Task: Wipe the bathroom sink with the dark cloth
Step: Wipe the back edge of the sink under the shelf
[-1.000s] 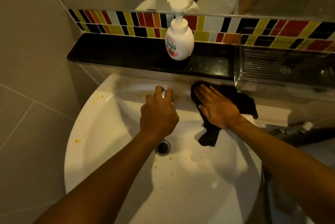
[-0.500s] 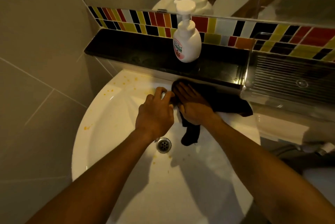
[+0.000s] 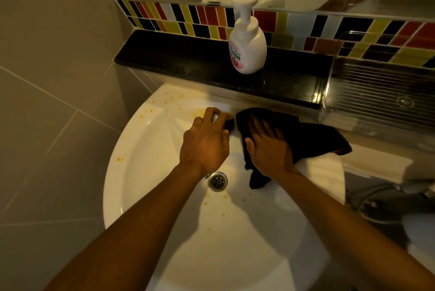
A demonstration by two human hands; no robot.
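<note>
- Both hands work at the back of the white sink (image 3: 146, 196).
- Right hand (image 3: 268, 149), fingers spread flat, presses the dark cloth (image 3: 313, 135) against the back rim; its long axis runs left to right, one tail hanging toward the drain (image 3: 217, 181).
- Left hand (image 3: 207, 142) curls around the tap, mostly hidden.
- Soap bottle (image 3: 247, 41) label unreadable.

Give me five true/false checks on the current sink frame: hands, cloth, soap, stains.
1. The right hand lies flat on the dark cloth. True.
2. The soap bottle stands inside the sink. False: it stands on the black ledge behind it.
3. Orange specks dot the sink's back left. True.
4. The cloth covers the drain. False: the drain is uncovered.
5. The left hand holds the cloth. False: it grips the tap area beside the cloth.
</note>
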